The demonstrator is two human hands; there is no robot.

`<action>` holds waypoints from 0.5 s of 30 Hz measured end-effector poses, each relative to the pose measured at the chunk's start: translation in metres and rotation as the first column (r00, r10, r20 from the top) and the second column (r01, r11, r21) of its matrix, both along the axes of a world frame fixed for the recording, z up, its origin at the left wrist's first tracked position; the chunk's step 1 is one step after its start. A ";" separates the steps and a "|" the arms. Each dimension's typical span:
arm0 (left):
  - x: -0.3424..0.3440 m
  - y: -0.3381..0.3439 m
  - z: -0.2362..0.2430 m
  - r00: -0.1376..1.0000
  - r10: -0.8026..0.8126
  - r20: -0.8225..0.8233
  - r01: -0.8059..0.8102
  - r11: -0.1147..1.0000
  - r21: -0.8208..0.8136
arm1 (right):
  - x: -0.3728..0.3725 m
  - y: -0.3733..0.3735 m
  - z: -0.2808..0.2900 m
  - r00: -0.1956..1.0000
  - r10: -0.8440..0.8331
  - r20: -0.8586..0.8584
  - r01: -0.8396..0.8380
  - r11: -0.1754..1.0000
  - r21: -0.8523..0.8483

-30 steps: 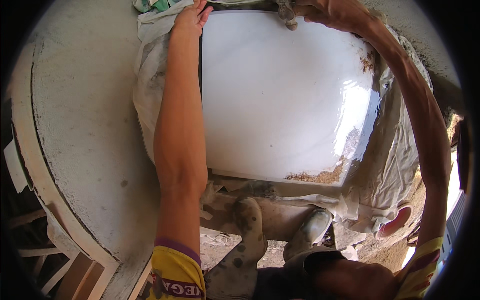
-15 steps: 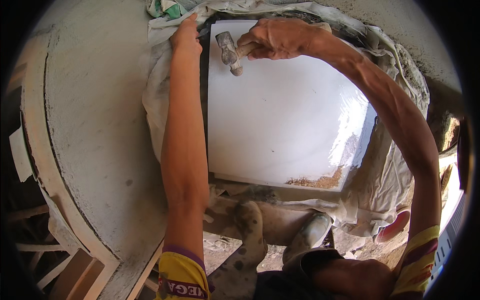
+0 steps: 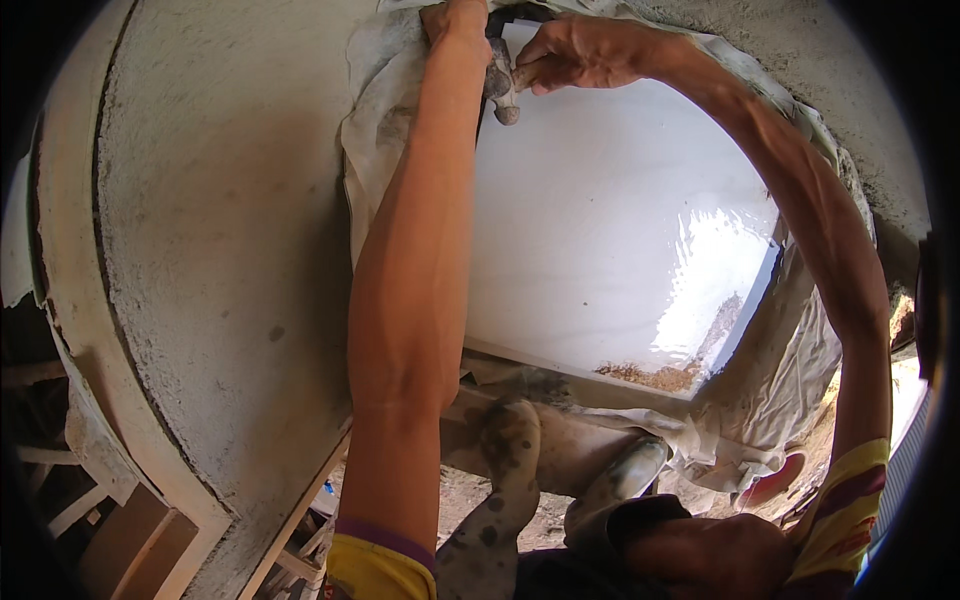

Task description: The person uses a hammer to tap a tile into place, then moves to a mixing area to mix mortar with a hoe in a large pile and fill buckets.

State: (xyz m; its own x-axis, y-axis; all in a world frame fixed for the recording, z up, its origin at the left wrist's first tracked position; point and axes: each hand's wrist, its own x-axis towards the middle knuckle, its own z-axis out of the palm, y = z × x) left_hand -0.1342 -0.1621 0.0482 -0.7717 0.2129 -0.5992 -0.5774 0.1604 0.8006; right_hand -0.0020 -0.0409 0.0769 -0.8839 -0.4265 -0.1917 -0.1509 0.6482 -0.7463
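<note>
A white, glossy panel with wet shine and brown stains along its lower right sits in a dark recess lined with crumpled pale sheeting. My right hand is closed round the short handle of a grimy hammer, whose head is by the panel's top left corner, close beside my left hand. My left hand is at that corner over the sheeting, at the top of the view; its fingers are mostly hidden, so I cannot tell their state.
Rough pale concrete spans the left, edged by a beige strip and lumber below. More concrete borders the upper right. My spotted boots stand below the panel. A red round object lies at lower right.
My right hand has carried the hammer leftward along the top edge to beside my left hand. The whole view has shifted, with the panel appearing further right.
</note>
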 end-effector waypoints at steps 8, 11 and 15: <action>-0.006 0.001 -0.009 0.991 -0.002 -0.133 -0.008 0.997 -0.072 | -0.006 0.008 -0.006 0.993 -0.091 -0.070 0.103 0.974 0.201; -0.010 -0.004 -0.015 0.992 -0.014 -0.129 0.024 0.997 0.076 | -0.021 0.013 0.013 0.996 -0.072 -0.052 0.083 0.966 0.246; -0.014 -0.003 -0.019 0.996 -0.034 -0.088 0.054 0.969 0.242 | -0.020 0.012 0.013 0.986 -0.154 -0.057 0.160 0.982 0.100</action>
State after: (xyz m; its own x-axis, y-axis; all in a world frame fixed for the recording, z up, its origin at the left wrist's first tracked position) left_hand -0.1477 -0.1650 0.0287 -0.8029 0.3791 -0.4601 -0.5048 -0.0217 0.8630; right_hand -0.0215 -0.0288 0.0894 -0.9477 -0.2616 -0.1829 -0.0755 0.7406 -0.6676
